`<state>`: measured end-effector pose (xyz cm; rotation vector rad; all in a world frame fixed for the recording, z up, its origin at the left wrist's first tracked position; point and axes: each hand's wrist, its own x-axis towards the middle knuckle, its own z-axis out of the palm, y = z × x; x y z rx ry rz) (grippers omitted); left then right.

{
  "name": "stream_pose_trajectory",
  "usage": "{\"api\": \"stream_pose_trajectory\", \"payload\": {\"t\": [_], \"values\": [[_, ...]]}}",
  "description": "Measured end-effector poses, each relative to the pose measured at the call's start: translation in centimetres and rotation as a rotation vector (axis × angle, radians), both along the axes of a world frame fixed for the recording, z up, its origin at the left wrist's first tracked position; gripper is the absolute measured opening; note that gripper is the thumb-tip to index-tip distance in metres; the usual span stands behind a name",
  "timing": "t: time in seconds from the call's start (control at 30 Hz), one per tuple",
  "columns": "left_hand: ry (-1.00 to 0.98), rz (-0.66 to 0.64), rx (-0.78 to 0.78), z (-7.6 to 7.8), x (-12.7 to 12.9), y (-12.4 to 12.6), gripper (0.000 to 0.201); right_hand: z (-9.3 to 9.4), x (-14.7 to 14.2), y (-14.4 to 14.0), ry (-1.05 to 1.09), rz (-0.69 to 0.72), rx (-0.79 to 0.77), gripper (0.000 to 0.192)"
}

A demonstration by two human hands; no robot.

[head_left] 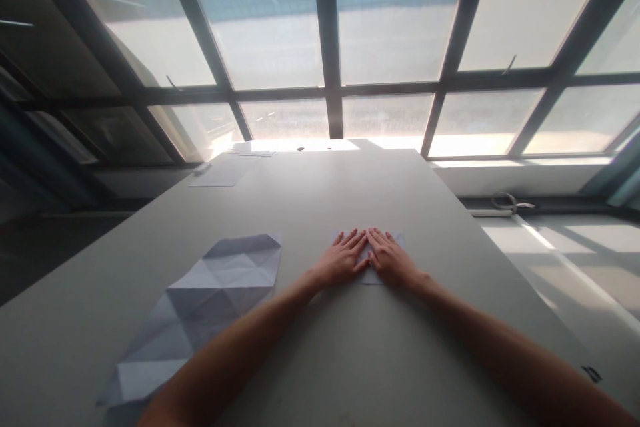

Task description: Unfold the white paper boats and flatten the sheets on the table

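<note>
Left hand [341, 259] and right hand [391, 259], fingers spread flat, pin small folded paper [371, 272] to table [320, 200], seemingly flattening it; creased sheet [210, 300] lies near left.

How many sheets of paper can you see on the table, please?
3, possibly more: a small folded paper under the left hand and right hand; a large creased sheet at left; a flat sheet far left. Others by the window are glare-washed.

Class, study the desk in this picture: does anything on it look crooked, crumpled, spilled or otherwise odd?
Nothing is spilled or damaged. The one oddity is the large creased sheet lying askew at the left of the table, covered in triangular fold lines. The left hand and right hand press flat on a small folded paper.
</note>
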<state>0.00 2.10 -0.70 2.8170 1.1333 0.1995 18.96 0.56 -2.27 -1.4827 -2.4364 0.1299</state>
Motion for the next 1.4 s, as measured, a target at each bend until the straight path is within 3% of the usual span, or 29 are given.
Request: {"api": "stream_pose_trajectory", "payload": {"t": [0.4, 0.73, 0.83, 1.03, 1.2, 1.4], "values": [[0.022, 0.048, -0.006, -0.3, 0.1, 0.1, 0.068, -0.3, 0.2, 0.2, -0.054, -0.068, -0.048, 0.063], [-0.002, 0.199, 0.003, -0.8, 0.0, 0.4, 0.084, -0.7, 0.8, 0.6, -0.098, -0.282, -0.023, 0.057], [-0.008, 0.159, 0.017, -0.6, 0.0, 0.4, 0.079, -0.8, 0.9, 0.6, -0.089, -0.260, -0.023, 0.057], [-0.038, -0.076, -0.004, 0.4, -0.1, 0.2, 0.056, -0.4, 0.9, 0.6, -0.042, -0.110, -0.007, 0.053], [-0.023, -0.038, -0.015, 0.4, -0.1, 0.0, 0.063, 0.0, 0.9, 0.8, 0.012, 0.025, -0.043, 0.057], [-0.006, -0.019, -0.001, 0.0, -0.1, 0.1, 0.062, 0.1, 0.9, 0.8, -0.009, 0.007, -0.070, 0.061]]}}
